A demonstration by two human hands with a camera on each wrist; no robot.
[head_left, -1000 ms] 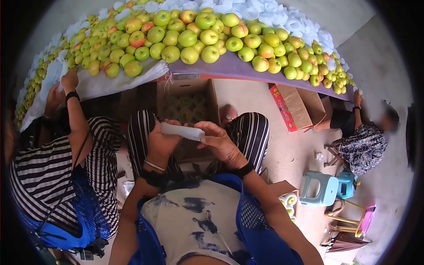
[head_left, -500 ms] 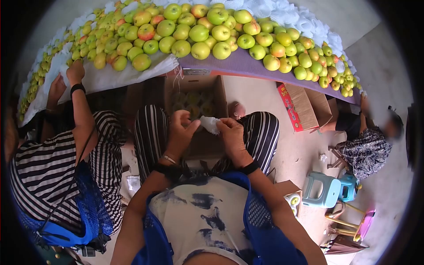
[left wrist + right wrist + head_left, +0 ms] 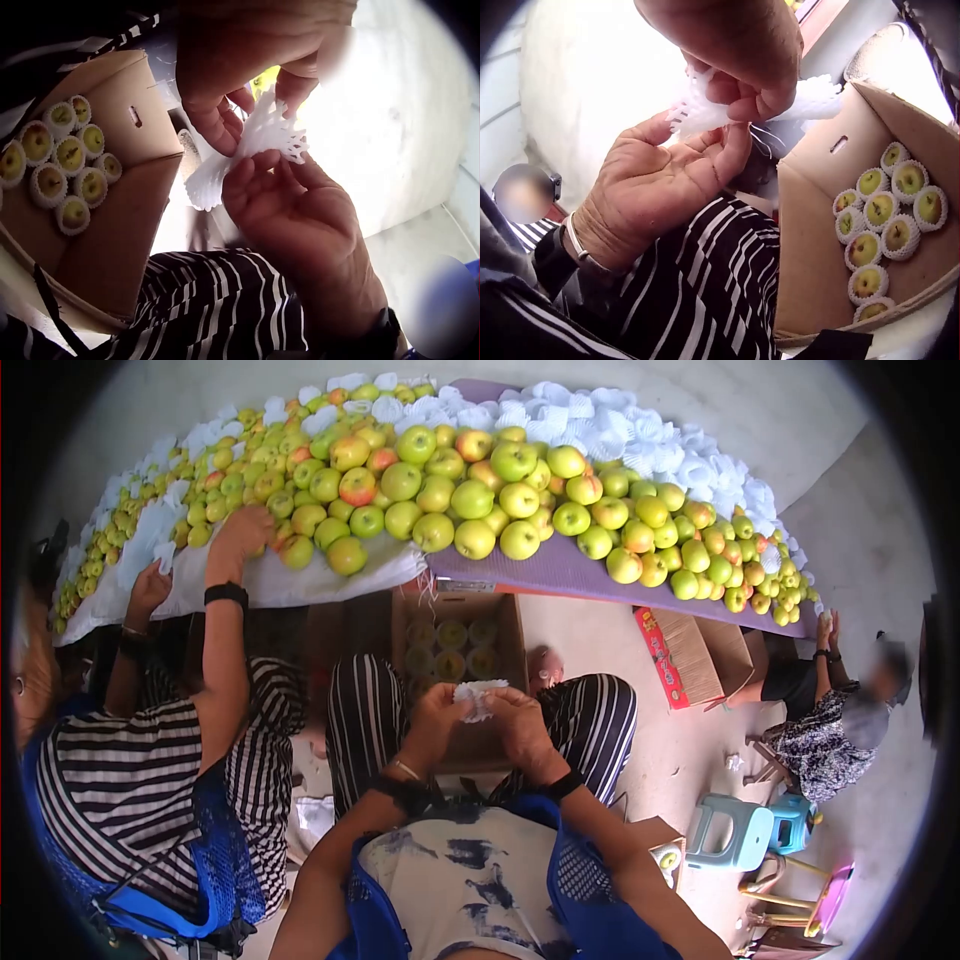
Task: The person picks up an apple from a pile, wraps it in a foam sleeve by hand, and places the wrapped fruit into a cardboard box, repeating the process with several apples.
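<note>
Both hands hold a white foam fruit net [image 3: 480,698] between them, above the lap. My left hand [image 3: 436,728] pinches its frilled end between thumb and fingers; in the right wrist view that hand's palm [image 3: 664,176] faces up. The right hand [image 3: 522,728] pinches the net near its middle, and the fingertips [image 3: 262,161] show in the left wrist view. The net lies flattened and narrow, its ends flaring out past the fingers. Below the hands stands a cardboard box [image 3: 810,187] with several apples [image 3: 881,210] in foam nets inside.
A table heaped with green-yellow apples [image 3: 470,500] and a pile of white foam nets [image 3: 620,430] spans the front. One person [image 3: 130,790] sits close at left, another [image 3: 820,730] at far right. A red-sided carton [image 3: 690,655] and blue stools [image 3: 735,830] stand right.
Half a second ago only the right hand held the net, with the left hand apart; now the left hand pinches it too. The neighbour's hand has moved right onto the apples.
</note>
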